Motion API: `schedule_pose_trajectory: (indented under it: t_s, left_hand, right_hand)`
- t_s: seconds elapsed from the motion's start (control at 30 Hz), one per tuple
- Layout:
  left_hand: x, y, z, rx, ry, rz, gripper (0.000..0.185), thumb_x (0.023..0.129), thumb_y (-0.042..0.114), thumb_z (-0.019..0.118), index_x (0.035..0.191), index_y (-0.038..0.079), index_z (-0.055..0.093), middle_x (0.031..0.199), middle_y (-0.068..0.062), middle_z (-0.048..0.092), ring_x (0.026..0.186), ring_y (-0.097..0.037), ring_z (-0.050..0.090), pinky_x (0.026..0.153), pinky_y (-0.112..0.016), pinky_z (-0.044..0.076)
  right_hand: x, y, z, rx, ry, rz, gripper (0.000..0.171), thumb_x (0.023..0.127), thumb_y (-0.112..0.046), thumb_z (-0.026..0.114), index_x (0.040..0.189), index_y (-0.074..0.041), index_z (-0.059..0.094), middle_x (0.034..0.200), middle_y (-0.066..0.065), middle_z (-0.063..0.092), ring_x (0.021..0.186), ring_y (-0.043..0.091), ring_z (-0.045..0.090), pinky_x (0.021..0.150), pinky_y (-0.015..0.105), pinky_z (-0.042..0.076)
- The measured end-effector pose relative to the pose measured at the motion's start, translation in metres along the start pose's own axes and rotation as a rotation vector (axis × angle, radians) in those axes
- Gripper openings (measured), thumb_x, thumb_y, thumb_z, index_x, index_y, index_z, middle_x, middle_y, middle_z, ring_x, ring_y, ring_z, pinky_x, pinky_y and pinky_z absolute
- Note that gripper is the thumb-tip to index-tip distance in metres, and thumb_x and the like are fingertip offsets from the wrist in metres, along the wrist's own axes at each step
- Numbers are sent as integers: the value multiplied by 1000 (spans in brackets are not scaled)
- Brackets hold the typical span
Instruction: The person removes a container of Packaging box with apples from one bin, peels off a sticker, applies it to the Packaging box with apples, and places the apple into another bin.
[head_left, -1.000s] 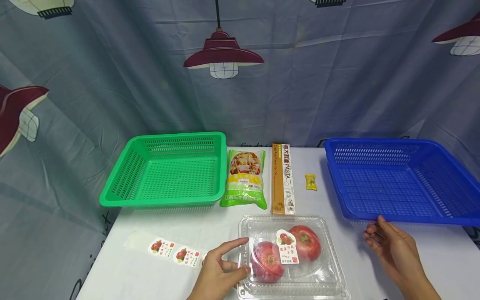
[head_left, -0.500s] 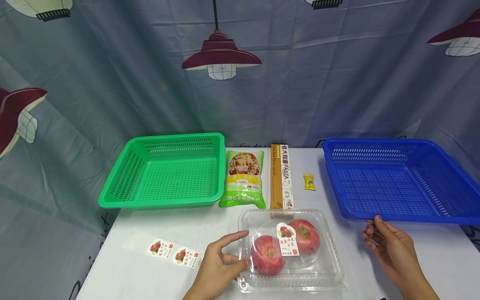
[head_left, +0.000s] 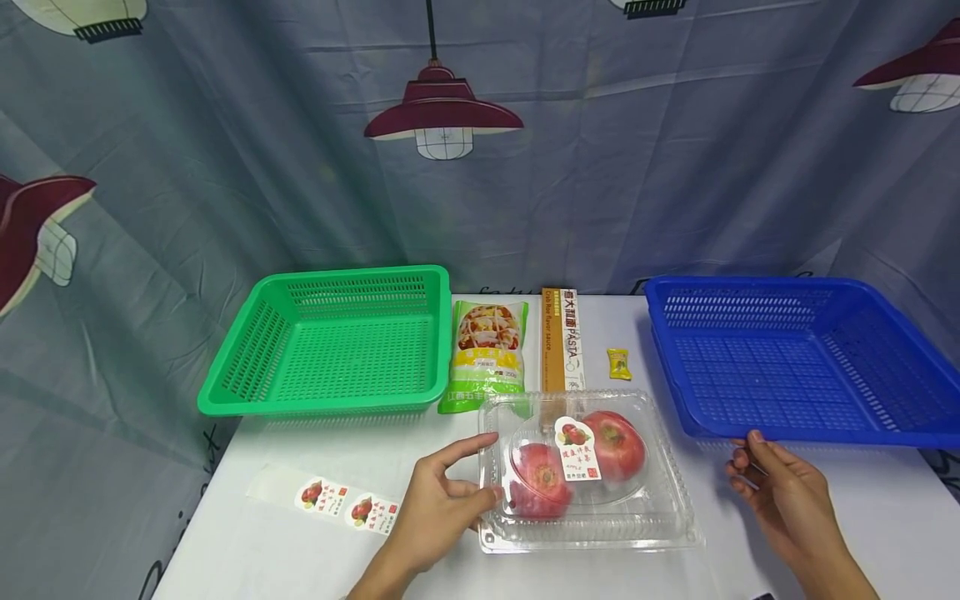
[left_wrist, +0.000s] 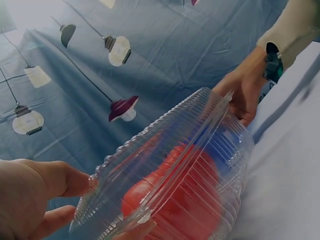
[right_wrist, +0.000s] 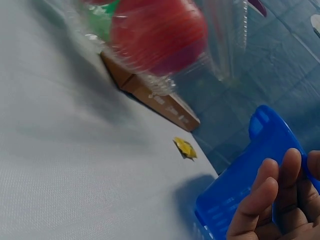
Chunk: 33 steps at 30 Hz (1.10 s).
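My left hand (head_left: 442, 504) grips the left edge of a clear plastic clamshell container (head_left: 637, 532). Inside lie two red apples (head_left: 542, 487), under a white label (head_left: 577, 454) with fruit printed on it. The right wrist view shows the container held above the table; in the head view it overlaps the near ends of a pasta box (head_left: 553, 342) and a green-and-yellow food bag (head_left: 487, 354). On the other side, my right hand (head_left: 791, 504) pinches the near rim of a blue plastic basket (head_left: 832, 437), its other fingers loosely bent below the rim.
A green basket (head_left: 330, 409) stands at the back left. Between the pasta box and the blue basket lies a small yellow packet (head_left: 618, 364). A strip of fruit labels (head_left: 345, 505) lies on the white table left of my left hand. A printed curtain (head_left: 600, 167) hangs behind.
My left hand has raised the container and carried it away from me, so it now covers more of the pasta box and the bag's corner. My right hand stays at the blue rim.
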<state>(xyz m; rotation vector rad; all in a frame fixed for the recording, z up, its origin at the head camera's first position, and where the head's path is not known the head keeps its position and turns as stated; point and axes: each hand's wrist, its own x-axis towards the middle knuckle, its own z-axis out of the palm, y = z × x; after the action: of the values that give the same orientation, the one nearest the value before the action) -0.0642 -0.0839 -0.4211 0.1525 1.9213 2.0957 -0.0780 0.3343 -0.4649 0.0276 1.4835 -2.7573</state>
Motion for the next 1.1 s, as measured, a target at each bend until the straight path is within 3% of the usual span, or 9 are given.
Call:
schedule_pose_trajectory:
  t_s: [0.27,0.37,0.43,0.5,0.83,1.1]
  left_hand:
    - [18,13,2,-27,10,46,54,83,-3,70,134,12,59,76,-21,69,48,-10,52,50,-27,52]
    - [24,18,3,-28,11,68,54,83,-4,70,134,11,59,105,-19,68,52,-12,57,50,-27,53]
    - [29,21,4,-21,15,81,55,83,-4,69,134,12,59,125,-15,59,53,-12,59,51,-27,53]
    - [33,24,6,-17,14,95,55,83,-4,69,134,13,60,135,-14,50,55,-13,60,51,-28,54]
    - [58,41,24,17,7,141,53,82,-3,67,133,14,62,133,-14,49,55,-18,64,52,-32,55]
    - [83,55,46,29,16,163,51,82,-4,68,128,19,66,129,-14,52,47,-18,59,51,-32,55]
  right_hand:
    - [0,1,0,1,-6,-20,32,106,-3,40,96,5,69,81,9,64,74,22,66,61,27,53]
    - [0,2,0,-4,-6,-23,32,106,-4,40,97,5,70,81,9,64,74,22,66,61,27,52]
    - [0,1,1,-23,1,-21,32,106,-4,41,97,4,70,81,8,63,74,21,66,61,27,52]
    - [-1,0,1,-44,8,-15,31,106,-6,42,98,4,70,81,7,63,74,20,65,61,26,52]
    - [-1,1,-1,-29,50,-13,30,105,-4,43,100,1,72,88,5,68,73,15,64,61,26,53]
    - [-3,2,-3,-12,12,-41,32,105,-2,40,101,1,72,83,8,65,76,18,66,64,27,54]
